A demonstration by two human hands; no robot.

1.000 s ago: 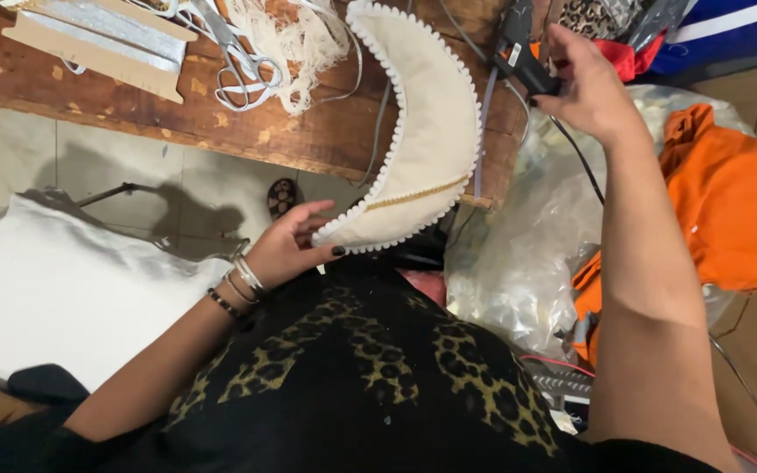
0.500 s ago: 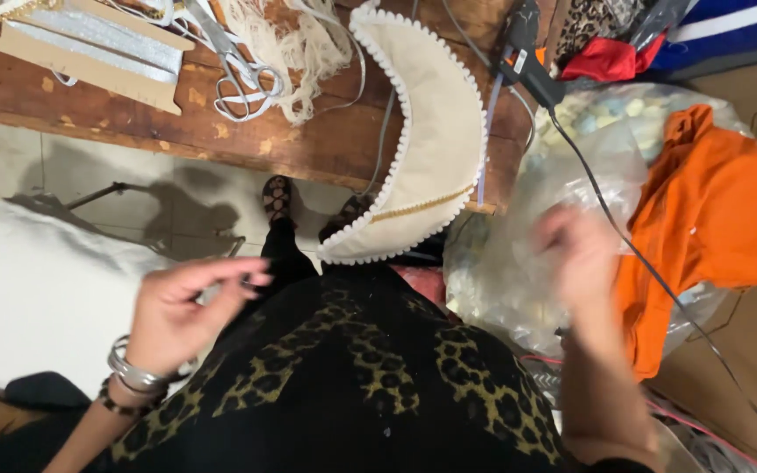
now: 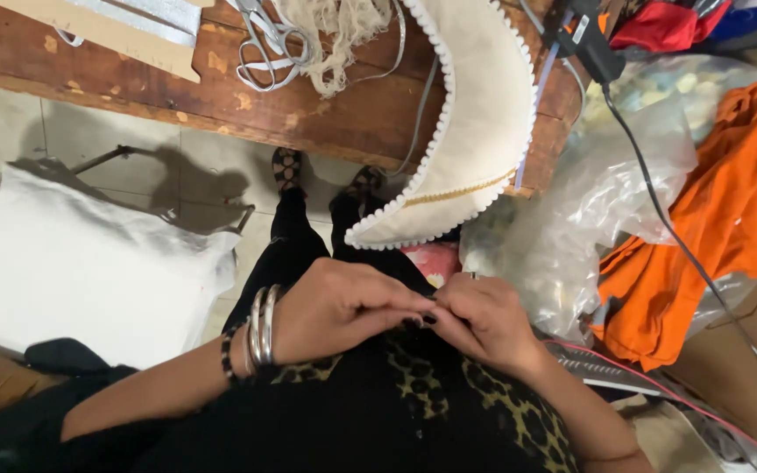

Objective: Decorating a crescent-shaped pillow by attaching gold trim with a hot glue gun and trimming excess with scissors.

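Whatever sits between the fingertips is too small or too covered to make out, so it cannot be told whether either hand pinches anything. The left hand (image 3: 343,307) and the right hand (image 3: 484,320) meet in front of the person's lap, fingertips touching over the black leopard-print garment (image 3: 449,412), knuckles up and fingers curled inward toward one another. The left wrist carries silver bangles (image 3: 262,324) and a dark beaded bracelet. Just above the hands, the cream crescent-shaped fabric piece (image 3: 484,123), edged with small white beads and crossed by a gold trim line, hangs off the edge of the worn wooden table (image 3: 221,96); its upper end is cut off by the frame. On the table lie scissors (image 3: 265,44) and a tuft of pale fringe (image 3: 335,35), both partly cut off at the top. A black cord (image 3: 659,210) runs down from a dark tool at the table's right end, over crumpled clear plastic bags (image 3: 606,193) and beside orange cloth (image 3: 729,210). A white bag (image 3: 72,263) sits on the tiled floor to the left, and the person's sandalled feet show under the table.
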